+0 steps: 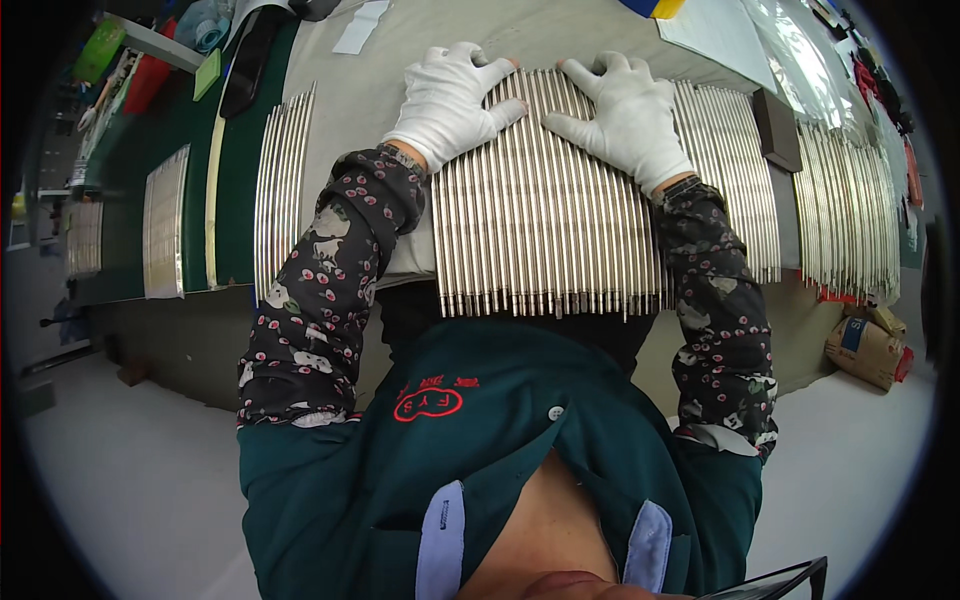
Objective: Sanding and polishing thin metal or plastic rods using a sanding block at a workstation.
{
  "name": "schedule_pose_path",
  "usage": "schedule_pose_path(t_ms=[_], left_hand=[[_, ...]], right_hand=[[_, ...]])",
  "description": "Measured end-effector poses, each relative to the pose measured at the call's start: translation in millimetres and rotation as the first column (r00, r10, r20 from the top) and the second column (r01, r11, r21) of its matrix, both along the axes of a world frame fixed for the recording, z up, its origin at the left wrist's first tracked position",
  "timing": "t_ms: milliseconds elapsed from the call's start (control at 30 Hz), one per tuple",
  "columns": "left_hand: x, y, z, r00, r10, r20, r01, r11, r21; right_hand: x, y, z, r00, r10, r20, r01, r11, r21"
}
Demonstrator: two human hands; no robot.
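Observation:
A wide row of thin silvery metal rods (545,220) lies side by side in front of me, with the near ends at the table's front edge. My left hand (450,105), in a white glove, rests on the far left part of the row, thumb and forefinger stretched apart. On the far right part lies my right hand (625,120), also in a white glove, its thumb reaching inward and its fingers spread. Both palms face down, and neither hand grips a rod. Between the two thumbs the rods' far ends show.
More rods lie in a row on the left (283,190), with others at the right (735,170). A dark brown block (777,130) separates the latter from a further bundle of rods (848,215). A black long object (252,62) and a white paper slip (361,26) lie at the back.

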State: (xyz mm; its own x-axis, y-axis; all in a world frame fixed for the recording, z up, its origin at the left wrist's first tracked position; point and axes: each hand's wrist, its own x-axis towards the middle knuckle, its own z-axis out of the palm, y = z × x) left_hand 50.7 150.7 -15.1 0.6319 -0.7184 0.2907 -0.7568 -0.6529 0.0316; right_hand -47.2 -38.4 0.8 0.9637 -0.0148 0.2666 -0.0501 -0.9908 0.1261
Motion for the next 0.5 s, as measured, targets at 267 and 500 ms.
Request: schedule_pose_path(t_ms=[267,500], left_hand=[[-28,13,5,0.999,-0.033,-0.027,0.032,0.998,-0.059],[-33,27,11,0.969,-0.173,-0.179,0.15,0.98,-0.133]], right_hand=[[-22,10,7,1.0,-0.004,-0.009,0.005,0.999,0.04],[-59,-7,21,0.985,0.039,0.169,-0.063,0.988,0.139]])
